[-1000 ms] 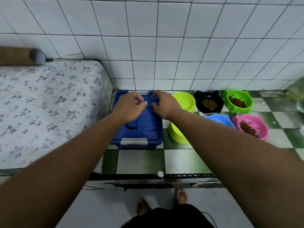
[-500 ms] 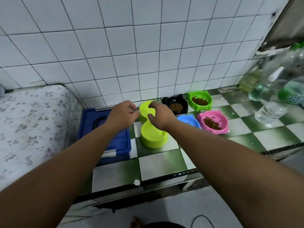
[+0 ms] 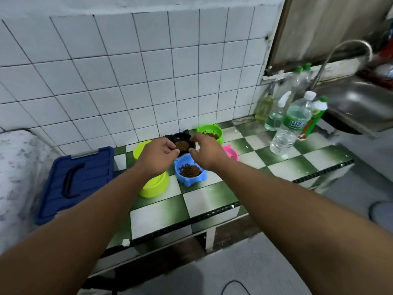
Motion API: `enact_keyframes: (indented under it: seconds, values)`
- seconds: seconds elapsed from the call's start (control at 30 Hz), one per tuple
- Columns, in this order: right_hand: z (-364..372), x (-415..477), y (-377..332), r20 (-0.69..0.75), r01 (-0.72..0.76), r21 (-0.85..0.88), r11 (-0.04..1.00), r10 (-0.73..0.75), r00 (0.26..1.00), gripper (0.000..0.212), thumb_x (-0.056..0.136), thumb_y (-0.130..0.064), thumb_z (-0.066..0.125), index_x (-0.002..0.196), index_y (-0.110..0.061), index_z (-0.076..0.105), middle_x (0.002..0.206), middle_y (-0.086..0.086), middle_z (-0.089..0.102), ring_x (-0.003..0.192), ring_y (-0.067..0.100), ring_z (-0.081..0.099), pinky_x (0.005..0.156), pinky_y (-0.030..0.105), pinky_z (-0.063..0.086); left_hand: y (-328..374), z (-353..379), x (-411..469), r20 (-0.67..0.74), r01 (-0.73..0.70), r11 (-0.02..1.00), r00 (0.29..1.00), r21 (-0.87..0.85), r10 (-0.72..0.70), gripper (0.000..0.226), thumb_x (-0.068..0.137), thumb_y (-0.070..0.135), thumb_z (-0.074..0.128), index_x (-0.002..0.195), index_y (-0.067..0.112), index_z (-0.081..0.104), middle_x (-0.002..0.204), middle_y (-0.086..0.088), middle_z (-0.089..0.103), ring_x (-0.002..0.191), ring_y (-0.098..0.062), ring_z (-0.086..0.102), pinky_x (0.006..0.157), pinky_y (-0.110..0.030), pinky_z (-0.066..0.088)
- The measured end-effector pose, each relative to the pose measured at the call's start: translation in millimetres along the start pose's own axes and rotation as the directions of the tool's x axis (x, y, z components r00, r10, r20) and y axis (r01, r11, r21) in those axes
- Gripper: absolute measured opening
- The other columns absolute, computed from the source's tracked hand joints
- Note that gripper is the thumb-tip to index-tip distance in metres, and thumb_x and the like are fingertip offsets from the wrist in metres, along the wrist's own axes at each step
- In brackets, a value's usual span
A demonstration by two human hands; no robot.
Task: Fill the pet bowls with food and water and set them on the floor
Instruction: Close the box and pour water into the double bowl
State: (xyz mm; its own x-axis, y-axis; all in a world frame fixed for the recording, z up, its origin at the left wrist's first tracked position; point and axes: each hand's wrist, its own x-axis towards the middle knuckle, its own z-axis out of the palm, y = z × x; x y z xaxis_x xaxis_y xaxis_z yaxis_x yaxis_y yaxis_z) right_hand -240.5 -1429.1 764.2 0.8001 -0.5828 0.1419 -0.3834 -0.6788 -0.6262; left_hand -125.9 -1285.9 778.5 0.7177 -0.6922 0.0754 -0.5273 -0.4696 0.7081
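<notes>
Two bare forearms reach in from the bottom edge across the green-and-white checked counter (image 3: 157, 216). At the counter's left end lies a blue lidded box (image 3: 74, 182) with a dark handle. Just right of it stands a lime bowl (image 3: 154, 187), partly under the left forearm. Next to that is a blue bowl (image 3: 200, 177) with brown kibble (image 3: 190, 170) in it. Above the blue bowl the left hand (image 3: 158, 155) and the right hand (image 3: 205, 150) come together, fingers half-curled, either side of a black bowl (image 3: 181, 138) that also holds kibble. Their fingertips sit at its rim, but whether either one actually grips it I cannot tell. A second lime bowl (image 3: 140, 149) peeks out behind the left hand and a pink bowl (image 3: 230, 152) behind the right wrist. A green bowl (image 3: 209, 130) of kibble stands beyond, against the white tiled wall (image 3: 127, 81). Farther right a cluster of plastic bottles (image 3: 285, 137) stands beside a steel sink (image 3: 357, 101).
</notes>
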Motion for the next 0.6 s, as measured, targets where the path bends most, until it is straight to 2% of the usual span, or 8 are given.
enact_keyframes:
  seconds: [0.1,0.2,0.3,0.43,0.5,0.6]
  values:
    - [-34.9,-16.2,28.4,-0.031,-0.033,0.009,0.999,0.034,0.999,0.04,0.086,-0.023,0.062,0.125,-0.014,0.061,0.124,0.006,0.067,0.114,0.024,0.061,0.096,0.033,0.049,33.6,27.6,3.2,0.045,-0.037,0.999,0.998,-0.001,0.037,0.009,0.089,0.025,0.073,0.095,0.02,0.068,0.07,0.007,0.066,0.067,-0.007,0.06,0.061,-0.019,0.041]
    - [-68.2,-30.3,61.3,-0.084,-0.066,-0.028,0.997,0.064,0.994,0.038,0.084,-0.022,0.061,0.122,-0.018,0.062,0.123,0.004,0.067,0.114,0.025,0.061,0.095,0.033,0.05,62.7,57.6,14.0,0.081,-0.06,0.998,0.995,-0.017,0.062,0.009,0.086,0.027,0.075,0.089,0.023,0.067,0.065,0.008,0.064,0.062,-0.008,0.059,0.062,-0.025,0.042]
    - [-100.4,-39.8,94.9,-0.113,-0.125,-0.077,0.989,0.116,0.987,0.038,0.089,-0.025,0.063,0.126,-0.018,0.059,0.128,0.006,0.064,0.117,0.025,0.059,0.098,0.036,0.048,92.8,87.8,24.7,0.139,-0.098,0.993,0.985,-0.064,0.106,0.009,0.084,0.026,0.075,0.089,0.024,0.068,0.061,0.009,0.059,0.056,-0.005,0.055,0.061,-0.025,0.04]
    - [-141.9,-42.5,131.7,-0.173,-0.221,-0.072,0.973,0.206,0.963,0.039,0.092,-0.028,0.061,0.13,-0.02,0.057,0.131,0.004,0.061,0.117,0.022,0.058,0.099,0.032,0.047,127.1,121.1,41.1,0.212,-0.123,0.986,0.967,-0.11,0.144,0.008,0.086,0.022,0.075,0.091,0.024,0.068,0.064,0.004,0.062,0.06,-0.008,0.056,0.068,-0.026,0.046]
    - [-159.2,-40.0,144.1,-0.214,-0.253,-0.05,0.966,0.237,0.948,0.037,0.091,-0.029,0.062,0.128,-0.021,0.057,0.13,0.002,0.062,0.115,0.021,0.06,0.097,0.032,0.048,142.8,133.9,51.4,0.244,-0.142,0.984,0.956,-0.106,0.165,0.008,0.087,0.023,0.074,0.091,0.025,0.067,0.059,0.009,0.058,0.057,-0.008,0.055,0.063,-0.026,0.047]
    - [-181.2,-32.6,159.8,-0.266,-0.282,-0.025,0.959,0.266,0.927,0.036,0.089,-0.026,0.063,0.124,-0.018,0.059,0.126,0.004,0.064,0.112,0.023,0.061,0.096,0.034,0.05,164.9,152.8,66.3,0.279,-0.195,0.977,0.937,-0.081,0.21,0.009,0.089,0.027,0.073,0.095,0.023,0.067,0.06,0.01,0.055,0.056,-0.007,0.053,0.057,-0.023,0.039]
